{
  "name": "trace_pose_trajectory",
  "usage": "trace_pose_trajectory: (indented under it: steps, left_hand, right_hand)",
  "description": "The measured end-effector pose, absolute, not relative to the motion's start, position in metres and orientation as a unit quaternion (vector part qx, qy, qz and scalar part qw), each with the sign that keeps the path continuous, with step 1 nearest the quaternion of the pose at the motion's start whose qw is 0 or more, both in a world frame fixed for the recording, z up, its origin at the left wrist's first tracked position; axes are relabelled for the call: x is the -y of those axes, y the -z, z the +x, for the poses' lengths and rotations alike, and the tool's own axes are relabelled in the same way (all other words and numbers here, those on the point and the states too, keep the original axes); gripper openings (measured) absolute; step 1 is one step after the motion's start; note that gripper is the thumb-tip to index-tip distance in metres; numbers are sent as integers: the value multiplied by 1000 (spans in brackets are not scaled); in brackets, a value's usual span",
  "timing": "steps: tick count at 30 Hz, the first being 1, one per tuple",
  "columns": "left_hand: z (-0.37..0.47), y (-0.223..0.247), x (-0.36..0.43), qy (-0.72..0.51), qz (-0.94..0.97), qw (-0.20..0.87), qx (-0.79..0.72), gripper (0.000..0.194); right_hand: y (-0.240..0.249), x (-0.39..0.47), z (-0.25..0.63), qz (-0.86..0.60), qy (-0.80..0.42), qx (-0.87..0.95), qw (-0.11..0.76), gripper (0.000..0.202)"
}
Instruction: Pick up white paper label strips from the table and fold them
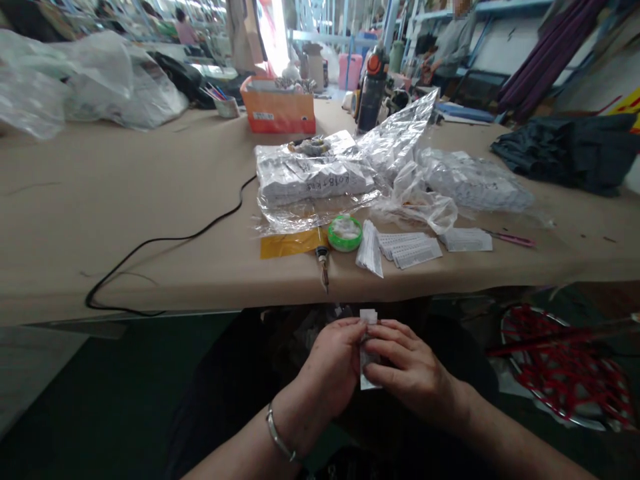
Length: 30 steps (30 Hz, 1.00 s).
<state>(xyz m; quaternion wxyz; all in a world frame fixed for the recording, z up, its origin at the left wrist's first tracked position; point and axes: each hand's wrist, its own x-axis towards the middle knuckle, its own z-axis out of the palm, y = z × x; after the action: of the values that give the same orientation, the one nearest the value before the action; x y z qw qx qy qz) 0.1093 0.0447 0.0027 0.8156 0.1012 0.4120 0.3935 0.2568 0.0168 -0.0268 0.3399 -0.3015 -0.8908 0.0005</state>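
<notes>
My left hand (334,363) and my right hand (407,360) meet just below the table's front edge. Between them both hands grip a narrow stack of white printed labels (370,380), held upright, its top end poking out above the fingers. A soldering iron (323,260) lies on the table right above my hands, its tip towards me. Beside it stands a round green tub (345,233) with white fluffy stuff inside. To its right lie a folded bunch of labels (370,250), a fanned row of labels (413,250) and another label pile (466,239).
Plastic-wrapped white bundles (315,180) lie mid-table. A black cord (190,238) curves across the left side. Farther back are an orange box (280,110) and a dark bottle (371,93). Dark cloth (570,153) sits at right; a red-seated stool (565,367) stands below. A person (453,50) is in the background.
</notes>
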Motion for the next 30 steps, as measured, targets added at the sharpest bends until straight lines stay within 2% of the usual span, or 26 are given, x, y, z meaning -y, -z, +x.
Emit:
trace_pose_trajectory:
  steps: [7,9,13,16,19,21,26,30]
  left_hand:
    - [108,1,-44,-380,118,832,-387,5]
    - [107,1,-45,-365,116,833,-400,7]
    - [106,0,-48,-319,132,805,-483,10]
    - [107,2,-48,-316,144,798,-493,11]
    - [109,5,-48,-309,139,801,-494,10]
    - [108,7,-47,-309,140,803,-490,11]
    - [106,9,-48,-307,151,801,-491,14]
    - [107,8,-45,-308,152,804,-485,11]
  right_hand:
    - [23,-18,263,-284,-27,905,315,11]
    - [16,-26,279,-305,-24,897,320,20]
    - [3,-63,342,-537,122,770,323,43]
    - [7,-87,385,-635,195,718,208,61]
    - [19,-91,405,-639,206,727,143,55]
    - [26,-87,410,-628,204,734,160,46]
    - [26,-74,418,-591,133,731,316,19]
    - [17,-66,398,-584,109,709,380,14]
